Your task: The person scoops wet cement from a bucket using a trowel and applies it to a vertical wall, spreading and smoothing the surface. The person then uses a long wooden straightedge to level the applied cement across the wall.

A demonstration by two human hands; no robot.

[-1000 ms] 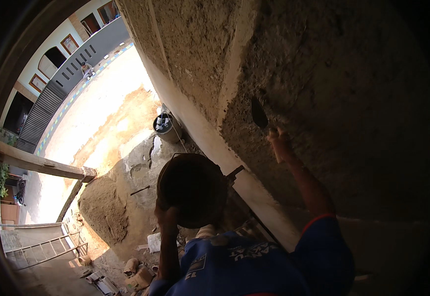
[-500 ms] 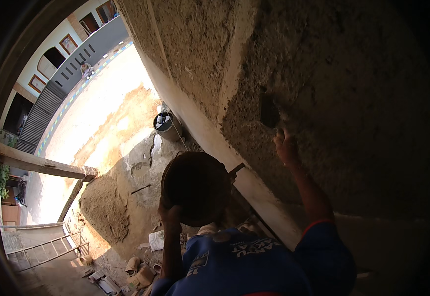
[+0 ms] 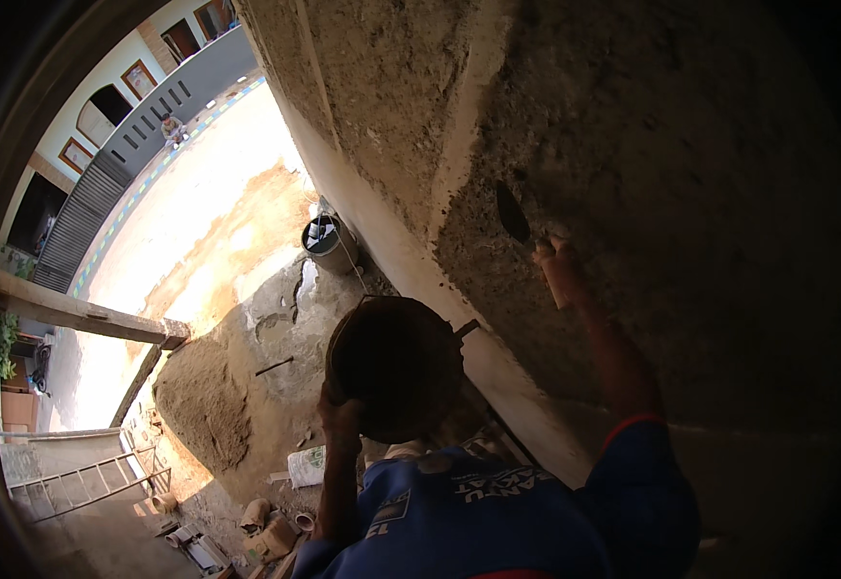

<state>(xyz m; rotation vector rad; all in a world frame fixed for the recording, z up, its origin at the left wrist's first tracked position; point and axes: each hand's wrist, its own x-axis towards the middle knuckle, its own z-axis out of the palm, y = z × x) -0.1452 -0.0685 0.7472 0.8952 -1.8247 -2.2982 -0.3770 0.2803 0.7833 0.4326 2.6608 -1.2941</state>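
A dark round bucket [image 3: 396, 362] is held in front of my body, its mouth facing up and its inside too dark to make out. My left hand [image 3: 341, 415] is closed on the bucket's near left side. Up at the right, my right hand [image 3: 559, 259] grips a trowel [image 3: 512, 212] by its pale handle. The pointed dark blade sits close against the rough mortar-covered wall [image 3: 594, 164]; I cannot tell whether it touches. A smoother raised strip [image 3: 461, 125] runs along the wall to the left of the trowel.
Below stand a bucket of water [image 3: 328, 243] by the wall's foot and a heap of sand [image 3: 203, 410]. A wooden beam [image 3: 82, 316] crosses at left, above a ladder [image 3: 102, 482]. Jugs [image 3: 271, 536] and a sack [image 3: 306, 466] lie nearby. A person [image 3: 171, 129] sits far off by a grey fence.
My right hand has turned the trowel, so its blade now looks narrower and points up to the left. The held bucket has shifted slightly right with my left hand.
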